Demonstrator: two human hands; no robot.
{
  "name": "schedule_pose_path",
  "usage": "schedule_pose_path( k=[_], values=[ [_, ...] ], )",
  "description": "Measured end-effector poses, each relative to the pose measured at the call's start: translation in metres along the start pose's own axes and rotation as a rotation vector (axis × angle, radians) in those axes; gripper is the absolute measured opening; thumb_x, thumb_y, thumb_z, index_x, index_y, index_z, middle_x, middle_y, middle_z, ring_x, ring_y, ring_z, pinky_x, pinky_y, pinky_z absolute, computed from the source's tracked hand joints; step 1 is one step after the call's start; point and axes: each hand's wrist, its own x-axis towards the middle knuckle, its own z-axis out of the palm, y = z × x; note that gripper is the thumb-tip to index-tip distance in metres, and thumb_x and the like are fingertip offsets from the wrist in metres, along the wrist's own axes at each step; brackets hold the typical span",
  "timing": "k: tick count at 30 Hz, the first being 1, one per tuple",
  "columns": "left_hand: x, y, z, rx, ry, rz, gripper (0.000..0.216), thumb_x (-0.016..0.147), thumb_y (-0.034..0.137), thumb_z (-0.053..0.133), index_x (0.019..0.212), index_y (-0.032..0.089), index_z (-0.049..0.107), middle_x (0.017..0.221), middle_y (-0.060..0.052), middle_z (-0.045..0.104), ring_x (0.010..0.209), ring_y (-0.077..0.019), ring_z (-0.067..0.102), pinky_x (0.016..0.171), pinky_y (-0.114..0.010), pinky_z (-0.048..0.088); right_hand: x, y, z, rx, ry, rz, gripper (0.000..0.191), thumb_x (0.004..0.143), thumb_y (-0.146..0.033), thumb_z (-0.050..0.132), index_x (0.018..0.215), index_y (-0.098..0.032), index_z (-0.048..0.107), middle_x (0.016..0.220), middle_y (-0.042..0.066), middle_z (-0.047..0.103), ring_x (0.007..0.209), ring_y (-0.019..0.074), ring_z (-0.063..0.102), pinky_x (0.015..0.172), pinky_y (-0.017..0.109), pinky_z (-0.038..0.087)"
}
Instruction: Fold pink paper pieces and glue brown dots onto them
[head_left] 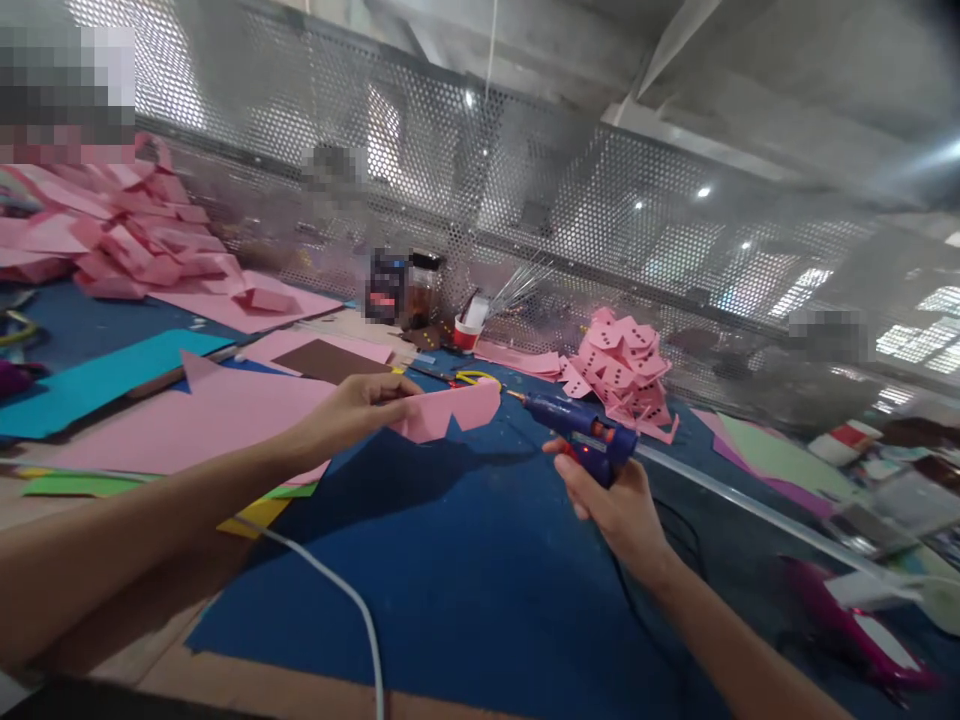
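My left hand (375, 402) pinches one end of a pink paper cutout (450, 408) with a V-shaped notch in its lower edge, holding it above the blue mat (450, 600). In my right hand (615, 500) is a dark blue glue gun (585, 425), fingers wrapped round its handle. The nozzle points left, close to the cutout's far end; whether it touches I cannot tell. Behind the cutout lie yellow-handled scissors (480, 377), partly hidden. A large pink sheet (195, 420) lies under my left forearm.
Pink folded pieces (142, 240) are heaped at the back left. Dotted pink pieces (622, 365) pile up behind the glue gun. A red-and-white cup (468, 332) holds thin sticks. A white cable (352, 590) crosses the front; a magenta tool (862, 630) lies at right.
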Motion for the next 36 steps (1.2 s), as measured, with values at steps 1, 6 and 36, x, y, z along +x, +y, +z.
schedule_pose_path(
  k=[1, 6, 36],
  values=[
    [-0.001, 0.0, 0.001, 0.001, -0.003, -0.002, 0.027, 0.083, 0.039, 0.065, 0.099, 0.018, 0.072, 0.087, -0.003, 0.072, 0.079, -0.0182, 0.064, 0.069, -0.026, 0.048, -0.002, 0.001, 0.001, -0.025, 0.006, -0.006, 0.037, 0.087, -0.049, 0.062, 0.102, -0.016, 0.07, 0.053, -0.005, 0.046, 0.045, 0.0091, 0.042, 0.045, 0.022, 0.036],
    [-0.004, 0.005, 0.002, -0.011, -0.028, 0.009, 0.028, 0.083, 0.038, 0.066, 0.103, 0.02, 0.072, 0.087, -0.002, 0.072, 0.077, -0.0171, 0.063, 0.068, -0.025, 0.048, -0.006, 0.009, 0.009, -0.169, 0.031, -0.036, 0.036, 0.084, -0.051, 0.065, 0.092, -0.017, 0.072, 0.063, -0.001, 0.057, 0.053, 0.0112, 0.047, 0.048, 0.023, 0.038],
    [-0.012, 0.012, 0.006, 0.083, -0.095, 0.052, 0.029, 0.083, 0.039, 0.063, 0.101, 0.018, 0.072, 0.09, -0.006, 0.072, 0.08, -0.0211, 0.065, 0.067, -0.029, 0.052, -0.006, 0.008, 0.019, -0.432, -0.022, -0.275, 0.03, 0.086, -0.049, 0.061, 0.089, -0.019, 0.064, 0.061, -0.002, 0.06, 0.049, 0.0114, 0.051, 0.05, 0.021, 0.035]
  ],
)
